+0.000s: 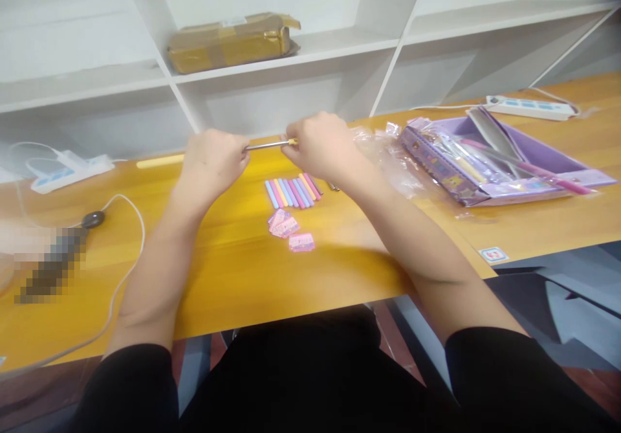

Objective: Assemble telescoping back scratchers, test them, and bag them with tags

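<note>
In front of me a thin metal rod (266, 145) with a small yellow piece at its right end is stretched between my closed hands. My left hand (211, 161) grips its left end. In line with the rod, a pale yellow stick (160, 160) shows on the far side of that hand; whether the two are joined is hidden. My right hand (320, 142) is wrapped around the yellow end. Below them several pastel sticks (292, 191) in blue, pink, yellow and purple lie side by side on the table. Pink cards (282, 224) and a separate pink card (301, 243) lie nearer me.
At right, an open purple box (485, 155) holds packaged items, beside crumpled clear plastic (388, 161). Power strips stand at left (72, 173) and right (531, 107). A white cable (140, 239) crosses the left side. Shelves behind bear a taped cardboard box (230, 44).
</note>
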`<state>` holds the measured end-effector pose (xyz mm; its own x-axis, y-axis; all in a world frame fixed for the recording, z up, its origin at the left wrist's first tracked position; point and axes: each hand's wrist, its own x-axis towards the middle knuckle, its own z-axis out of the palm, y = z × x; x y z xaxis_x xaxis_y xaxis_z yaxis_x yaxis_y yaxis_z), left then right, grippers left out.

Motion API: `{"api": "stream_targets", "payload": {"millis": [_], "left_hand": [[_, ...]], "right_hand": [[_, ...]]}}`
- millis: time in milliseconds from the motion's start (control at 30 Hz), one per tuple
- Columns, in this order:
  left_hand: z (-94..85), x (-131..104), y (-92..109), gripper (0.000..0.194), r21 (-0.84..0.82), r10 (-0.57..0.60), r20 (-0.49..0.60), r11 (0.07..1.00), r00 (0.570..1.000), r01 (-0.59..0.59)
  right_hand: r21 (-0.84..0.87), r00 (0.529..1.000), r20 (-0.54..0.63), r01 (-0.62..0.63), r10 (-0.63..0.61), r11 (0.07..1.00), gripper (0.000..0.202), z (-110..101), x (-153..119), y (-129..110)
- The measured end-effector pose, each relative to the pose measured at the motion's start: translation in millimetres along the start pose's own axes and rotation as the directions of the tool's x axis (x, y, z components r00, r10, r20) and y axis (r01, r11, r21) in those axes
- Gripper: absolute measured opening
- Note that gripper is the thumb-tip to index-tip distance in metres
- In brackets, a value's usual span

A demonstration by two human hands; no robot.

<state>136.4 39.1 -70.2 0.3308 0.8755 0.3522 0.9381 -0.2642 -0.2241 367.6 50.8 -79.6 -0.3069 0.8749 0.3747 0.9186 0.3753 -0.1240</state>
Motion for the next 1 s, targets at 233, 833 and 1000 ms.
{"api": "stream_targets", "payload": {"millis": [233,833,1000], "left_hand": [[-0.9,-0.3,3.7,0.031,-0.005,0.023,0.045,1.000,0.999,-0.023],[-9.7,0.2,-35.0,0.031,0.006,-0.201,-0.022,0.979,0.979,0.201],[1.8,5.7,-28.5,0.032,-0.029,-0.218,-0.019,0.976,0.976,0.217]], "right_hand": [[-0.016,0.998,0.034,0.055,-0.054,0.998,0.029,11.0,1.1,-5.3],[0.013,0.999,-0.027,-0.035,0.035,0.999,0.027,-7.2,5.2,22.7],[-0.009,0.999,-0.032,-0.033,0.032,0.999,0.027,-11.7,7.2,30.2]]}}
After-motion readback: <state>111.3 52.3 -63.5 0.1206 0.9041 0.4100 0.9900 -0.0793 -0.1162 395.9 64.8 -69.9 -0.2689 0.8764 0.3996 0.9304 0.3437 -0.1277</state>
